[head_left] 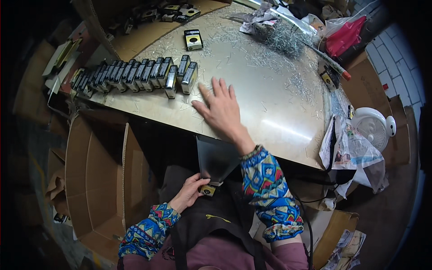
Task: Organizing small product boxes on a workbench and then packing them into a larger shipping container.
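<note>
Metal tabletop (270, 112), scattered wire pins (282, 41); left fingers (201, 182) clamped on yellow-black box (207, 191); right fingers (217, 86) apart near upright boxes (189, 79).

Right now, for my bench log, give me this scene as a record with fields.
Left hand: holds small box at grey panel's lower end
Right hand: open, fingers spread over the shiny table, nearest the row of boxes
Row of boxes: lined up on the table's left side
Lone box: farther back, apart from the row
Wire pieces: scattered across the table, heaped toward the back right
Fan: white, right of the table
</note>
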`<state>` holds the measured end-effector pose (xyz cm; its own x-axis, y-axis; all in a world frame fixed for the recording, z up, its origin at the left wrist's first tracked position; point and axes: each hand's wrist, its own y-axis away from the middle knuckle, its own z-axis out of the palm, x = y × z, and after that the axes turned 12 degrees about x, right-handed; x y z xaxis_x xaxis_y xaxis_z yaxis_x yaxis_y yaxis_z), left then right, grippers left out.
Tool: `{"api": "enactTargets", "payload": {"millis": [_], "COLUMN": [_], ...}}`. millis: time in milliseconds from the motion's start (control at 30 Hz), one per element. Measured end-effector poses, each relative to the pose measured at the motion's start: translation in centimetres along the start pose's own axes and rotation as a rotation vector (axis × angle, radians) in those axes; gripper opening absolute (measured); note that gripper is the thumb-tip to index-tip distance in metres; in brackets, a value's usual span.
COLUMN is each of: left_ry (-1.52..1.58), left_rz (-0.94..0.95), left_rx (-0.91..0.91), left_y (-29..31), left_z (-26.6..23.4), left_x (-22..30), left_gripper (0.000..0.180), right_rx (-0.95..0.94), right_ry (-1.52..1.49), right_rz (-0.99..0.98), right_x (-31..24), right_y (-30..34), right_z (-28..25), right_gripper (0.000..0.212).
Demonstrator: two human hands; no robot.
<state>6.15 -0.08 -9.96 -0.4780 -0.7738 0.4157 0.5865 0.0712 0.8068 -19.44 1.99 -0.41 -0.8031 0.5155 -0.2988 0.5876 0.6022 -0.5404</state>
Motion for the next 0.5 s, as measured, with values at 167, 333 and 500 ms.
{"api": "enactTargets", "payload": {"millis": [167,333,500], "left_ry": [0.002,-0.008,0.056], "left_rz": [0.014,0.035,0.060], "left_rx": [0.019,0.087,0.058], "left_y": [1.6,2.0,2.4], "left_z": [0.4,1.3,1.4], "left_x": [-0.2,-0.3,-0.1], "left_gripper": [0.021,0.026,0.032], "right_rx": [0.060,-0.028,-0.150], "right_ry": [-0.005,0.060,-0.180], "right_rz": [0.054,0.079,0.097], "right_x": [-3.9,-6.1,-6.6], "right_y": [4.5,8.2,9.0], "right_z": [-2.3,-6.6,-12.0], "right_gripper": [0.042,0.046,0.043]}}
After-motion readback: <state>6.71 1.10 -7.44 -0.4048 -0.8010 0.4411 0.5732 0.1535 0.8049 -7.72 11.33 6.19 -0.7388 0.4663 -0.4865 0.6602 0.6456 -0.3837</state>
